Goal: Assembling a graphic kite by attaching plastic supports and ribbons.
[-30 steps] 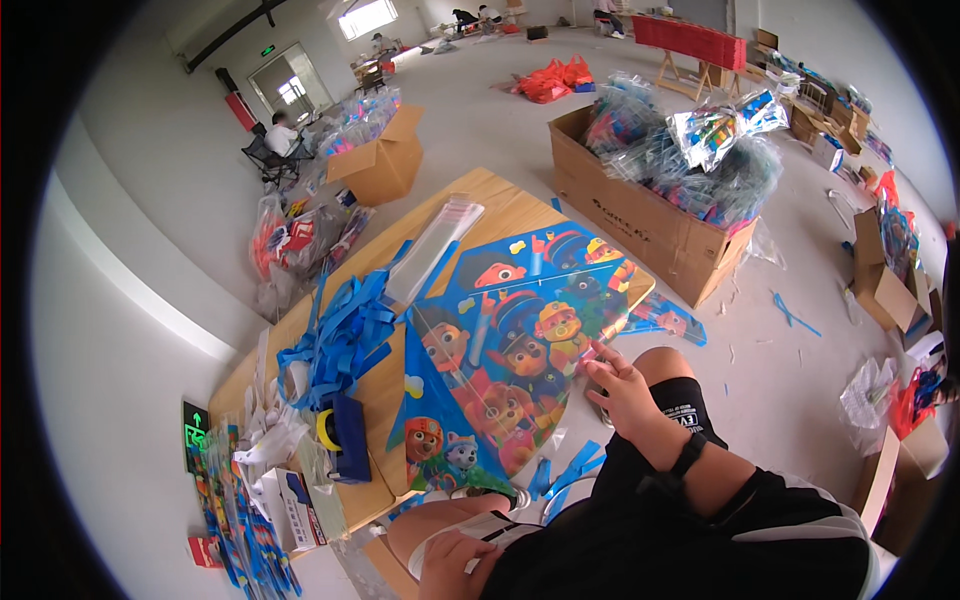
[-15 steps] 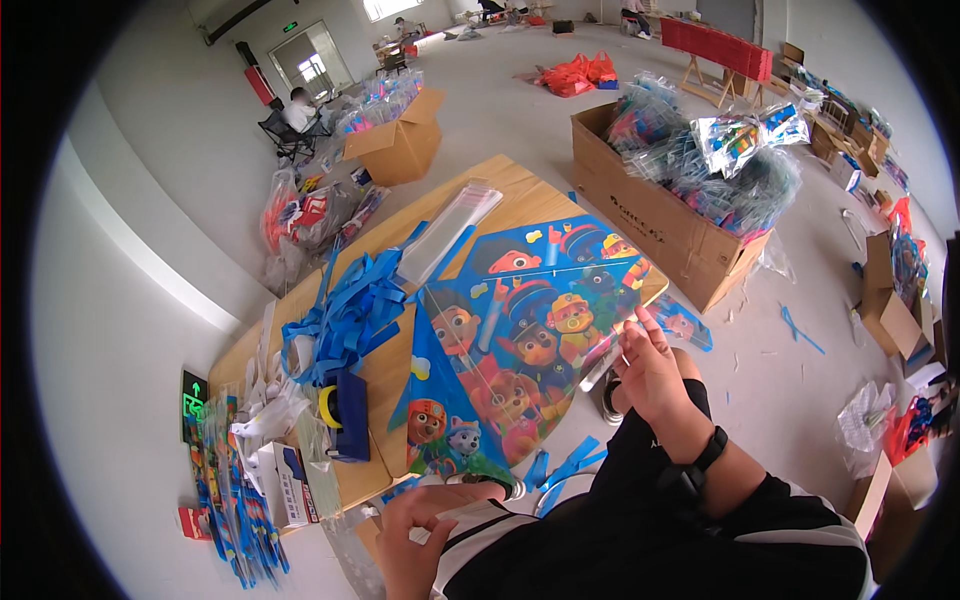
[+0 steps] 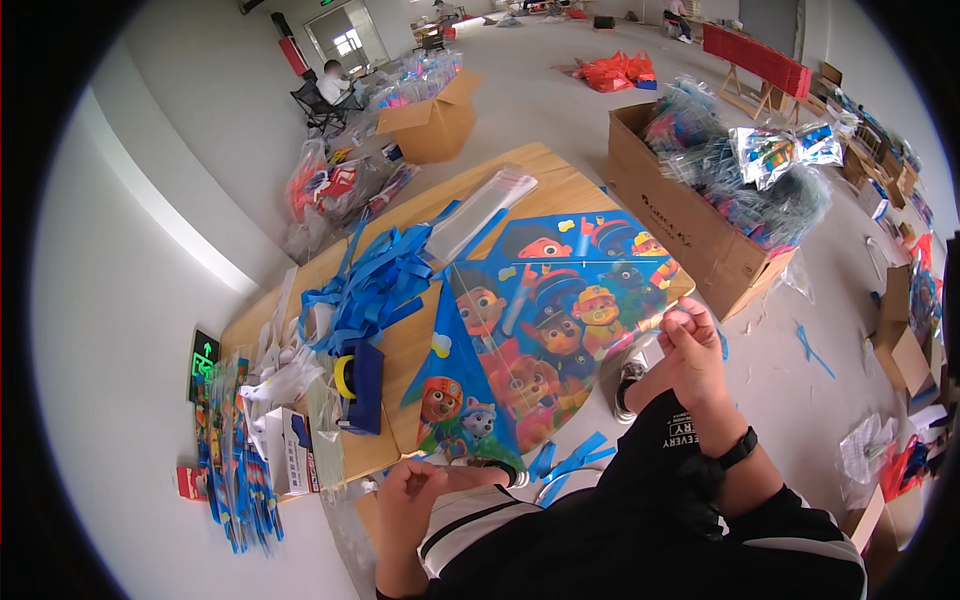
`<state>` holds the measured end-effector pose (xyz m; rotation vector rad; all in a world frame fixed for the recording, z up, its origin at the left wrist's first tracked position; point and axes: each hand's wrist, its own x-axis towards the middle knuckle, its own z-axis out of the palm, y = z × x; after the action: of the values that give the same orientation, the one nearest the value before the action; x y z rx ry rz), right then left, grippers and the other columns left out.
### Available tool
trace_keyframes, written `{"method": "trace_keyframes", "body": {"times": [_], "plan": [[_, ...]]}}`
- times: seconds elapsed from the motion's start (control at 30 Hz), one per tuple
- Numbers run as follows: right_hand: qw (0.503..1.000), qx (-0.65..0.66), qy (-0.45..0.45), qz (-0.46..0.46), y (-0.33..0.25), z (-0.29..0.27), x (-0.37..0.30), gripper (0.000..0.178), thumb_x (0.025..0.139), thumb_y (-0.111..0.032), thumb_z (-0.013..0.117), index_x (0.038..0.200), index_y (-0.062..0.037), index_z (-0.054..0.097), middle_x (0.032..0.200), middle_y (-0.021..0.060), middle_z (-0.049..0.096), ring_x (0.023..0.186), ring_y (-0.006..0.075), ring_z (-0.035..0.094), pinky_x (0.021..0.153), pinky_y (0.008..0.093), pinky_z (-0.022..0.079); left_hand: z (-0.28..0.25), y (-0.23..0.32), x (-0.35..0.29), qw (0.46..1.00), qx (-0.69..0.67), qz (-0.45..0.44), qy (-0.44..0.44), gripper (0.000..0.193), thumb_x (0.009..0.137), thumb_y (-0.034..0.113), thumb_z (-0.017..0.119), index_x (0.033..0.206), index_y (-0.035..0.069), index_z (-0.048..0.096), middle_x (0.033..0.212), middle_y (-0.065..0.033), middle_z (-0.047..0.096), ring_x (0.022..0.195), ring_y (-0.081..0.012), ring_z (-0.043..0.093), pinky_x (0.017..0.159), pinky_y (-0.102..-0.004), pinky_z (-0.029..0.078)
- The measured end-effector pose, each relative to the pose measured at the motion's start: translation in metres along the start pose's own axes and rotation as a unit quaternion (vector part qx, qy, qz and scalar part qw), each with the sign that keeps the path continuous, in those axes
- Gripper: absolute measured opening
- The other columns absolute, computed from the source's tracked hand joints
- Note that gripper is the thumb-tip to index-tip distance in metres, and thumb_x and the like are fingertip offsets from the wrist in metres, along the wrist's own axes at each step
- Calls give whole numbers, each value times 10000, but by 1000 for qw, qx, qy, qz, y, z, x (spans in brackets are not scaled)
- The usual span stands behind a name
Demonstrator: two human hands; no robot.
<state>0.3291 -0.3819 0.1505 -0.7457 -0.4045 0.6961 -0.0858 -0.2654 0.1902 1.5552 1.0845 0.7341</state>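
Observation:
A blue kite [image 3: 535, 330] printed with cartoon dogs lies across the wooden table [image 3: 415, 205], its near part hanging past the edge. A thin pale rod [image 3: 590, 262] runs over its upper part. My right hand [image 3: 693, 350] is raised beside the kite's right edge, thumb and fingers pinched together. Over my lap, below the kite's lower left corner, my left hand [image 3: 405, 505] has its fingertips drawn together. Whatever either hand holds, if anything, is too small to make out.
Blue ribbons [image 3: 375, 285], clear plastic sleeves [image 3: 485, 215] and a blue tape dispenser [image 3: 362, 390] with yellow tape crowd the table's left side. A carton [image 3: 690, 220] of wrapped packs stands beyond the right edge; another carton [image 3: 430, 130] stands behind. A person [image 3: 335, 88] sits far left.
The whole view has shifted, moving the scene rightward and slightly up. My right hand has come away from the kite's edge toward the right. My left fingers have drawn closer together.

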Motion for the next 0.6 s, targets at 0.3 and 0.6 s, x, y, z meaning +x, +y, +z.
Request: {"method": "trace_keyframes", "body": {"times": [0.3, 0.6], "plan": [[977, -162, 54, -124, -22, -28, 26, 337, 913, 51, 674, 1210, -63, 566, 1000, 24, 695, 888, 90, 636, 810, 237, 505, 30, 46, 111, 996, -57, 2, -62, 122, 882, 53, 749, 970, 7, 678, 826, 4, 662, 713, -31, 573, 647, -180, 438], [945, -247, 179, -117, 22, -108, 103, 303, 914, 53, 666, 1184, -34, 558, 971, 42, 687, 890, 96, 641, 809, 239, 520, 108, 15, 260, 976, -76, -110, -174, 166, 955, 187, 709, 1049, 65, 646, 945, 6, 628, 875, -98, 603, 780, -278, 522]]}}
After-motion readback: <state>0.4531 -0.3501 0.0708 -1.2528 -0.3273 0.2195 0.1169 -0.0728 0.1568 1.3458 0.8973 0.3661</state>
